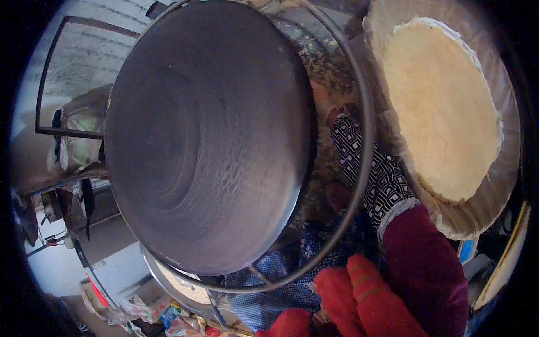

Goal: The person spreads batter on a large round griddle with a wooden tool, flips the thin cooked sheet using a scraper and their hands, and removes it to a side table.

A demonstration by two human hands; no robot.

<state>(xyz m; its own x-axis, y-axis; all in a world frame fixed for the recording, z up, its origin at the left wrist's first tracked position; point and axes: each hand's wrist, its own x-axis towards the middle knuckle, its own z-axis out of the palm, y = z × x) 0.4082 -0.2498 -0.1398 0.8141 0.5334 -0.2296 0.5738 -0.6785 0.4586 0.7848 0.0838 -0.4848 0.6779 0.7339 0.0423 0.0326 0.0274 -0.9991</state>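
Observation:
A large dark round griddle [213,135] with a worn, ringed surface fills the middle of the view. A metal ring frame [368,112] curves around its right and lower sides. My right arm, in a purple sleeve with a black-and-white patterned cuff [370,168], reaches up between the griddle and a lined basin [494,185]. At its end my right hand [324,101] is low beside the griddle's right edge; its fingers are blurred and partly hidden. A flat, round, pale tan mass [443,106] lies in the basin on white cloth. My left hand is out of view.
Red knitted fabric [365,292] and blue patterned cloth [264,292] lie at the lower edge. Beneath the griddle's lower left stands a pan [149,264] with tan contents. Plastic bags [185,323] are at the bottom left, and a dark metal frame [40,95] is at the upper left.

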